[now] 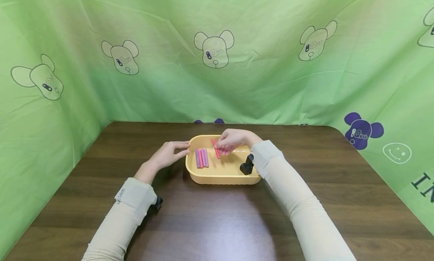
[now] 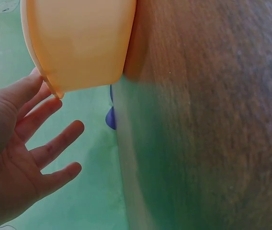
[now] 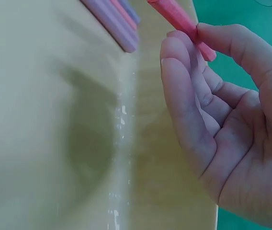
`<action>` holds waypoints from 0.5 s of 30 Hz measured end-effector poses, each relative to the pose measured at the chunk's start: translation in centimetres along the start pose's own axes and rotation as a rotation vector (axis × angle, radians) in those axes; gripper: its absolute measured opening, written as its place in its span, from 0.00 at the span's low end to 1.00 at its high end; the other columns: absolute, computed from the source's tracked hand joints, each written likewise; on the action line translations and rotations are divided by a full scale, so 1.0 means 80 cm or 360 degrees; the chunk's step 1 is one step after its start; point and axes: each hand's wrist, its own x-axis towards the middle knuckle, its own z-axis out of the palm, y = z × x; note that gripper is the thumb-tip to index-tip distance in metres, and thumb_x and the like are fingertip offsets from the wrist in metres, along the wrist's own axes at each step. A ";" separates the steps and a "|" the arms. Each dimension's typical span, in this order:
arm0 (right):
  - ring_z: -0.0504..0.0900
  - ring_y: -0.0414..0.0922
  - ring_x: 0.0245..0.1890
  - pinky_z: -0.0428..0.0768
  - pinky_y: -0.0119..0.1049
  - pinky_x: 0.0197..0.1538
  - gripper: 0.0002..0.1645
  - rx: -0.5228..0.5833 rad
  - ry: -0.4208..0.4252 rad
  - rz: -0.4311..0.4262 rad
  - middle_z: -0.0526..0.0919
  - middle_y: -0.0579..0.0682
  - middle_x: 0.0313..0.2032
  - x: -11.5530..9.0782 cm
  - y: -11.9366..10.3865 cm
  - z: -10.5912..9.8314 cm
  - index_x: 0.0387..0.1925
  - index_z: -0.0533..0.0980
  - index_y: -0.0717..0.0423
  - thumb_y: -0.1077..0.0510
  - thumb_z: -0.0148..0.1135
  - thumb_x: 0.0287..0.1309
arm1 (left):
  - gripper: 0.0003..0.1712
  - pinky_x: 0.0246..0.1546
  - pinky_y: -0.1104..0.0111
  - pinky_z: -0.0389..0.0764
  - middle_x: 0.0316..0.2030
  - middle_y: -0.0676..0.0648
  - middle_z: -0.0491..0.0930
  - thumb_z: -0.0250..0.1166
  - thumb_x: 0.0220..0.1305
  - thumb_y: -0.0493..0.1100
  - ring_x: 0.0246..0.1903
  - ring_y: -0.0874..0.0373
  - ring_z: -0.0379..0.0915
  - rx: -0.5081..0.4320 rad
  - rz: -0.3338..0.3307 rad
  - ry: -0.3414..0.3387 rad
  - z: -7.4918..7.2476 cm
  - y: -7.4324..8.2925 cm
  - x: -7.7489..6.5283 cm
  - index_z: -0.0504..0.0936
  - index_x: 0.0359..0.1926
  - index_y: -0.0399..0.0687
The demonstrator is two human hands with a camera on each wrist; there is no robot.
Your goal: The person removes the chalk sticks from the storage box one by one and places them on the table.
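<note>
My right hand point(image 1: 232, 141) pinches a slim reddish-pink stick point(image 3: 174, 14) between thumb and fingertips, over the far half of a yellow basin point(image 1: 223, 180). The stick slants in the head view, its lower end close over the basin floor. At the basin's left end lie several similar sticks side by side, purple ones point(image 1: 205, 158) and a pink one point(image 1: 200, 158). My left hand point(image 1: 169, 154) touches the basin's left rim with the thumb and nearly straight fingers; in the left wrist view the other fingers point(image 2: 62, 143) are spread below that rim.
The basin stands on a dark brown wooden table point(image 1: 203, 219). Green cloth point(image 1: 169, 91) printed with bear heads hangs behind the table and at both sides. A black wrist device point(image 1: 247, 166) on the right arm overlaps the basin's right end in the head view.
</note>
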 end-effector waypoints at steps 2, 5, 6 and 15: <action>0.82 0.38 0.26 0.84 0.32 0.38 0.11 -0.0010 0.0008 -0.0014 0.83 0.47 0.23 -0.004 0.000 -0.002 0.34 0.78 0.63 0.58 0.56 0.61 | 0.23 0.65 0.54 0.67 0.59 0.40 0.74 0.61 0.63 0.43 0.62 0.46 0.68 -0.0005 -0.0005 -0.0004 0.000 0.000 0.000 0.76 0.57 0.38; 0.82 0.38 0.26 0.84 0.34 0.40 0.11 -0.0003 0.0004 -0.0039 0.84 0.48 0.25 -0.010 -0.001 -0.005 0.34 0.78 0.63 0.58 0.55 0.61 | 0.23 0.65 0.54 0.67 0.59 0.40 0.74 0.61 0.63 0.43 0.62 0.46 0.67 -0.0012 -0.0012 -0.0006 -0.001 0.001 0.000 0.76 0.56 0.38; 0.82 0.38 0.27 0.84 0.34 0.40 0.11 0.0002 0.0002 -0.0045 0.84 0.49 0.25 -0.012 -0.001 -0.006 0.34 0.78 0.63 0.58 0.55 0.61 | 0.22 0.64 0.54 0.67 0.58 0.40 0.74 0.61 0.63 0.42 0.62 0.45 0.67 -0.0011 -0.0009 -0.0005 -0.001 0.001 0.000 0.76 0.56 0.37; 0.81 0.39 0.27 0.84 0.35 0.41 0.10 0.0056 -0.0025 -0.0103 0.83 0.48 0.24 -0.025 0.002 -0.013 0.31 0.78 0.60 0.59 0.54 0.62 | 0.22 0.64 0.54 0.67 0.59 0.40 0.74 0.61 0.63 0.42 0.62 0.45 0.67 -0.0004 -0.0003 -0.0009 -0.001 0.001 -0.001 0.76 0.56 0.37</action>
